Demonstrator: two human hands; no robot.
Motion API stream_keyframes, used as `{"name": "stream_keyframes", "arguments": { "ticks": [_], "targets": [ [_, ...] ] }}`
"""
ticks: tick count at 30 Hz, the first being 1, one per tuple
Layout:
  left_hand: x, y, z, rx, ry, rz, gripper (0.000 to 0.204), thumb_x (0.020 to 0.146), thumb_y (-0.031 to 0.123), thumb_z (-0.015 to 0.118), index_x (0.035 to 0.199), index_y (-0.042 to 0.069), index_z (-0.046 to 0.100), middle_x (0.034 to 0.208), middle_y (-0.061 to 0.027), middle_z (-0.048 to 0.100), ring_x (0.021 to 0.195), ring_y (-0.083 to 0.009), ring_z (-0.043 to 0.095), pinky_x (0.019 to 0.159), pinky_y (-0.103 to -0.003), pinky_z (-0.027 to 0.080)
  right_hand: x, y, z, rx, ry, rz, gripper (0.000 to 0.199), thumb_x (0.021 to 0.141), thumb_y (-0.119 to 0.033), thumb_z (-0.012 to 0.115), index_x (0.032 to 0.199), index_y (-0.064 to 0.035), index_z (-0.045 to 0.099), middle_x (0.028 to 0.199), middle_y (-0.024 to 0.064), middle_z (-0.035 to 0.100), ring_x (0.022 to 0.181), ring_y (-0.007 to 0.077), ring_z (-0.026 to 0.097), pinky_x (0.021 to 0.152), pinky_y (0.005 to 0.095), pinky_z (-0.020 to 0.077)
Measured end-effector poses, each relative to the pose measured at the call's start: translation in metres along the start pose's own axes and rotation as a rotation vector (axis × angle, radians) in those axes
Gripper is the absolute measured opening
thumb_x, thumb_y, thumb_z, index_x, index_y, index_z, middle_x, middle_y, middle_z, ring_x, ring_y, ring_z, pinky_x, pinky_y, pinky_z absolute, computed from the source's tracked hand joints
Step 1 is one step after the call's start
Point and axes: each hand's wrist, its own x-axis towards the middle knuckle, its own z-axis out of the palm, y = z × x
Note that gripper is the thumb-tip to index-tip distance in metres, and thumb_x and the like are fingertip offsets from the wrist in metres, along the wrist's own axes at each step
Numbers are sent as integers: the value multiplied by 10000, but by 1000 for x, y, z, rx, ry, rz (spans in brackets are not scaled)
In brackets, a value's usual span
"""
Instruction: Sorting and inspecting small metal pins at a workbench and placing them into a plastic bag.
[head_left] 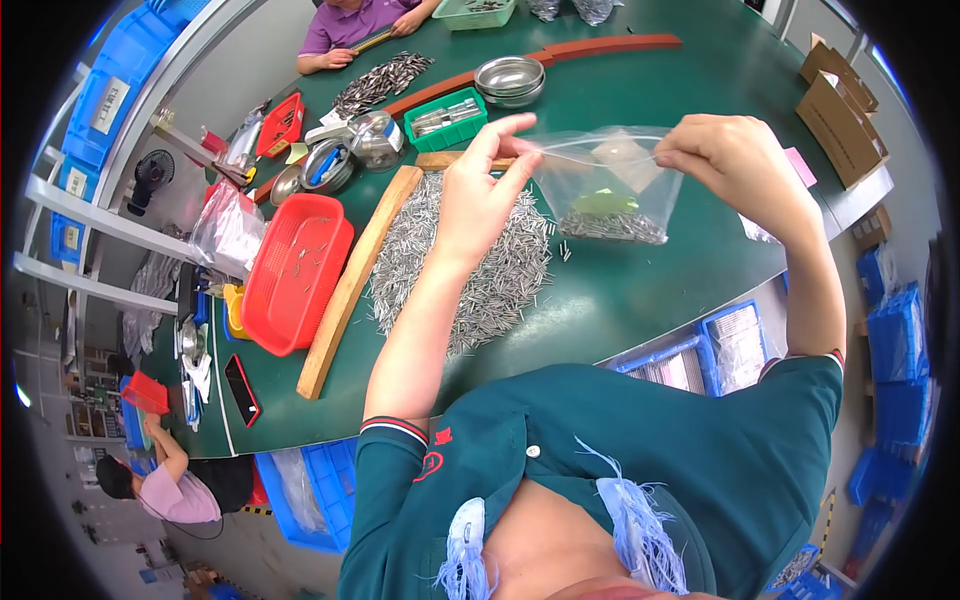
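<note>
Over the metal pin pile (455,285), our left hand (478,190) pinches one top corner of the clear bag (575,185), which is right of the pile; farther right, our right hand (738,160) grips the other. If either pinch slips, its metal pieces (612,229) could spill.

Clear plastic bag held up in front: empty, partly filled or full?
Partly filled: small metal pins lie along the bottom of the clear plastic bag, and the green table shows through the film above them.
</note>
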Motion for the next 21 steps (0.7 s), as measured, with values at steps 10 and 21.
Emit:
{"name": "stream_keyframes", "arguments": {
  "ticks": [10,21],
  "targets": [
    [-25,11,-13,-54,-8,-84,107,867,112,597,921,20,596,881,-14,608,835,-95,556,763,-247,441,-11,-35,-11,298,120,73,81,769,-52,633,846,-29,628,729,80,615,663,215,594,618,286,459],
    [-34,38,-21,-68,11,-9,165,842,110,621,982,22,627,863,-35,608,837,-120,560,755,-250,442,-12,-32,-20,324,156,22,75,738,-29,646,777,1,591,685,65,553,640,161,533,597,267,422]
  ]
}}
